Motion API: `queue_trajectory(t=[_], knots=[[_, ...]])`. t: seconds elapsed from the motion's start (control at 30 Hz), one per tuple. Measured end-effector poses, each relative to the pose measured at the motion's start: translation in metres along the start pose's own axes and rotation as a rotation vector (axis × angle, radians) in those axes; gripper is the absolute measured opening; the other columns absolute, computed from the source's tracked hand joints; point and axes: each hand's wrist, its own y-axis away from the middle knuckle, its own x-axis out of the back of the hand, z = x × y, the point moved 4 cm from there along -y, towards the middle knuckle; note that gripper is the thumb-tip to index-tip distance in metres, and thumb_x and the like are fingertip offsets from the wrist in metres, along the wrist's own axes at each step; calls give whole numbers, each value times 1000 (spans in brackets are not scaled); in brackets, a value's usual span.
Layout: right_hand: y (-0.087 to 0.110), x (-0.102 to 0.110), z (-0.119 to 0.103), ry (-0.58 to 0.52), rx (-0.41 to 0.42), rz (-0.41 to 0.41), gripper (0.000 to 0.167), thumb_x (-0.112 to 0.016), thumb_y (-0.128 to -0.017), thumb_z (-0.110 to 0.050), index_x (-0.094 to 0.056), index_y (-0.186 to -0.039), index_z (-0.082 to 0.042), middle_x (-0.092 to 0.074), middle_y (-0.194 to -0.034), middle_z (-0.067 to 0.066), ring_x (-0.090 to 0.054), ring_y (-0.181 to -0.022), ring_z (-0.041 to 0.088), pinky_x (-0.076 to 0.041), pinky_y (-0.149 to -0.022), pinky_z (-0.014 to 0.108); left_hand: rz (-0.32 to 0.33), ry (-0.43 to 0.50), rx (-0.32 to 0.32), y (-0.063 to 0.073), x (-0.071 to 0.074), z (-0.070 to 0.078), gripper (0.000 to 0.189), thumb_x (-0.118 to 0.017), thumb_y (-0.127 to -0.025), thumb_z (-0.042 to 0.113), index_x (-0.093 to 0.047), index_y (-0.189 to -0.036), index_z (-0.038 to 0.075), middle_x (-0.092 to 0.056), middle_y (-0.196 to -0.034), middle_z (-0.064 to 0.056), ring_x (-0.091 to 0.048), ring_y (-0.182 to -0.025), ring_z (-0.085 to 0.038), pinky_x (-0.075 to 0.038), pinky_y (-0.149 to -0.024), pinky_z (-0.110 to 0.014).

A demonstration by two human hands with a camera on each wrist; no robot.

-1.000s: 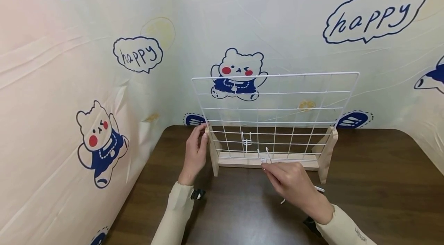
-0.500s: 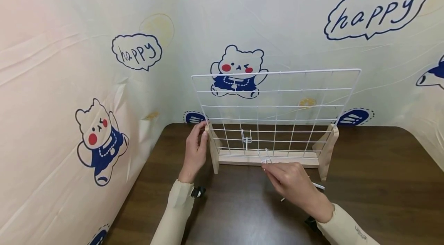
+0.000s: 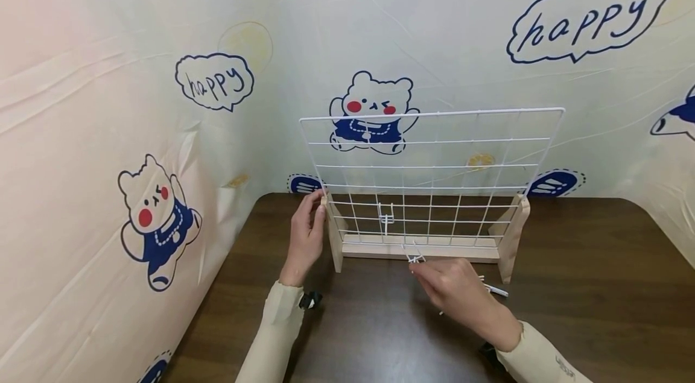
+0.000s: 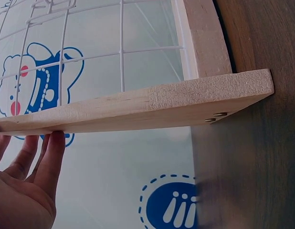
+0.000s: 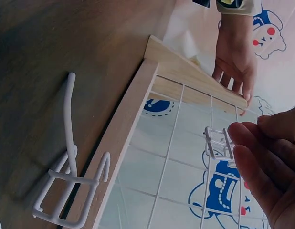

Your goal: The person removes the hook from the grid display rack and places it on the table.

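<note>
Grid rack (image 3: 430, 220) stands, seemingly assembled, on the tabletop (image 3: 369, 329). The left hand (image 3: 306, 239) rests extended fingers on its left upright (image 3: 335, 244); the right hand (image 3: 460, 291) pinches a white hook (image 3: 415, 259) before its lower edge, apparently not yet hung. One hung hook (image 3: 386, 219) looks done; a loose hook (image 5: 73, 178) near its front right likely remains.

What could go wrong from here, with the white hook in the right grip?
The white hook might slip, since the right grip pinches it with just the fingertips.

The wooden stand could shift if the wire grid gets pushed, because the left grip touches only the left side board.

The loose hook lies on the table close to the right grip, so it could be knocked.
</note>
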Motion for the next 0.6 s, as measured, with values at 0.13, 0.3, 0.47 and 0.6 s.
queue_trajectory(t=[0.13,0.3,0.47,0.6], knots=[[3,-3,-1,5,10,-26,14,-62,-94,-7,-74,-89,-10,-70,-65,-6,-60,-49,4,-47,-45,22,-1,-1,6,0,0,0,34,-48,-112,21,-59,-142,11,-64,-140,-9,-63,-117,-19,-53,-99,-23],[7,-10,-4,3,13,-94,27,-67,-65,5,-71,-86,-12,-71,-70,-8,-63,-52,6,-47,-46,24,1,3,5,1,0,-2,33,-49,-111,20,-59,-142,14,-65,-139,-9,-63,-116,-19,-53,-98,-23],[10,-14,-5,22,-2,-143,28,-68,-63,6,-65,-80,-15,-66,-65,-12,-58,-49,6,-41,-44,25,-2,9,6,1,0,-1,33,-49,-111,19,-59,-142,15,-65,-139,-9,-63,-116,-19,-53,-97,-23],[11,-16,-4,48,-7,-168,27,-69,-63,5,-62,-79,-16,-63,-63,-11,-56,-47,7,-37,-43,25,-2,7,4,1,1,-1,33,-49,-111,19,-59,-142,14,-64,-139,-9,-64,-116,-20,-53,-98,-23]])
